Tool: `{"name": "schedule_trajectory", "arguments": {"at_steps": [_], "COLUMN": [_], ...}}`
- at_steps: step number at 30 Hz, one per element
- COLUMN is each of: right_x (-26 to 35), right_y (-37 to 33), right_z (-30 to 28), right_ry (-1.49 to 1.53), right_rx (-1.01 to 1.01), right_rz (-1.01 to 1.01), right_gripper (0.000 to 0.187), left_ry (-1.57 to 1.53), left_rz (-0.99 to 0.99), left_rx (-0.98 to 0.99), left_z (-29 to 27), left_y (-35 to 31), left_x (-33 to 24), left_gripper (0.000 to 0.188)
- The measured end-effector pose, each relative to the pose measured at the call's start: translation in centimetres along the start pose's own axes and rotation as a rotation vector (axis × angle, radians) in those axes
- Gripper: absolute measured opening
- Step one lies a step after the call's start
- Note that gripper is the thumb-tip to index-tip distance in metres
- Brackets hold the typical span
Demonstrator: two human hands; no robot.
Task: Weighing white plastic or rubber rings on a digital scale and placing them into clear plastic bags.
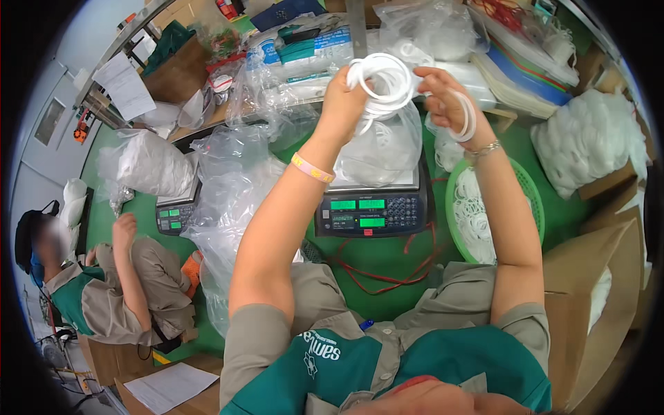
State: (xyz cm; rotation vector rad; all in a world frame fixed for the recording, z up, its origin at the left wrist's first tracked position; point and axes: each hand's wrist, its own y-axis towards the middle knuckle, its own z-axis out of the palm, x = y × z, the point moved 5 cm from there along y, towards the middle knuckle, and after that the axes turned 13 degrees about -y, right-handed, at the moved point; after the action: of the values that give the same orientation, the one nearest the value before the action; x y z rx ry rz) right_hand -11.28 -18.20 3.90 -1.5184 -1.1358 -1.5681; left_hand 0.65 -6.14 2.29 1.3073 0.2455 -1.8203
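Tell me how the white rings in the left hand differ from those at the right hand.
The bunch in the left hand is a thick cluster of many rings; the loops at the right hand look like only a few. The bunch is gripped along one edge, while the loops sit lower on the hand, near the silver bracelet. Both are white and round.

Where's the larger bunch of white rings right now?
In the head view, the larger bunch of white rings is upper centre, in the left hand, beside the right hand and above the clear bag on the centre scale.
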Motion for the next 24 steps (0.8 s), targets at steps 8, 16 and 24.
{"name": "schedule_trajectory", "arguments": {"at_steps": [8,16,24], "right_x": [-3.6,-3.7,-5.1], "right_y": [-1.5,-3.3,-4.2], "right_z": [2.1,0.5,-1.7], "right_ry": [0.375,0.646,0.549], "right_rx": [0.289,0.273,-0.093], "right_rz": [0.126,0.069,0.208], "right_gripper": [0.038,0.03,0.026], "left_ry": [-0.216,0.554,0.108], "left_rz": [-0.077,0.24,-0.154], "left_rx": [0.124,0.315,0.47], "left_z": [6.0,7.7,7.5], "left_y": [-1.4,-1.6,-1.7], "left_x": [2.2,1.2,3.2], "left_gripper": [0.025,0.024,0.041]}}
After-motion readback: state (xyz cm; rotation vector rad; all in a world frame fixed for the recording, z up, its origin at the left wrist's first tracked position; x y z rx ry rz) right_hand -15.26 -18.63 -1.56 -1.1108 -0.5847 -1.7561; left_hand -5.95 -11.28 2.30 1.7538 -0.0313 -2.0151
